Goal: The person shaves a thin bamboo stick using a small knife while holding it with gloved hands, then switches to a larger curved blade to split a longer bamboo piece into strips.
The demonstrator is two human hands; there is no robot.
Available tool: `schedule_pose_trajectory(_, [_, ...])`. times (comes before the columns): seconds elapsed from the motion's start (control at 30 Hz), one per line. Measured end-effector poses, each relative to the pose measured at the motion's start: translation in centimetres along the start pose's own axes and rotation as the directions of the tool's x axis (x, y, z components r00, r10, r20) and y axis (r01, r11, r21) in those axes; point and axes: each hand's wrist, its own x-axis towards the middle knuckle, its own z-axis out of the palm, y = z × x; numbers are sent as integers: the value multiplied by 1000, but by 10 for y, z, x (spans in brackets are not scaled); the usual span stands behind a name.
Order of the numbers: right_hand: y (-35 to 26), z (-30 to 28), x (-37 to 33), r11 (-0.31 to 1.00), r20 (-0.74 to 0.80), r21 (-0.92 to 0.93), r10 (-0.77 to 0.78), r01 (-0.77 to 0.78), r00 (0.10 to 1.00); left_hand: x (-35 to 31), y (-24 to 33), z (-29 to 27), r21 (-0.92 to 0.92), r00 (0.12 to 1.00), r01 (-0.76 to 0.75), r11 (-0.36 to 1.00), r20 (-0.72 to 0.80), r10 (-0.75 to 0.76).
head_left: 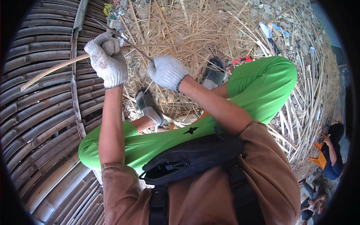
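My left hand (108, 60), in a white knitted work glove, is closed round a bamboo strip (56, 71). The strip's pale, slightly bowed length sticks out to the left, and a thinner end passes out to the right above my other glove. My right hand (168, 72), gloved the same way, is closed on a long thin dark knife (138, 51), seen nearly edge-on. Its blade slants up and left, past the fingers of my left hand and across the strip. My glove hides the knife's handle. Whether blade and strip touch, I cannot tell.
Bamboo slats (45, 108) form a wall or rack on the left. Shavings (198, 33) cover the ground ahead, with litter and a red object (242, 60) near my right shoe (214, 73). Long strips (300, 105) lie at right. A person (333, 153) sits beyond, near an orange chair (319, 159).
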Motion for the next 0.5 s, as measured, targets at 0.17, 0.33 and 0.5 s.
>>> schedule_pose_trajectory(0.17, [101,18,12,962,105,-76,269,-262,957,9,4,2,19,999,19,1000,36,-19])
schedule_pose_trajectory(0.33, [56,3,15,953,239,-67,303,-295,923,14,-1,-11,26,998,-28,999,55,27])
schedule_pose_trajectory(0.5, [50,6,1,980,145,-46,196,-192,970,12,0,-12,8,999,-37,999,16,37])
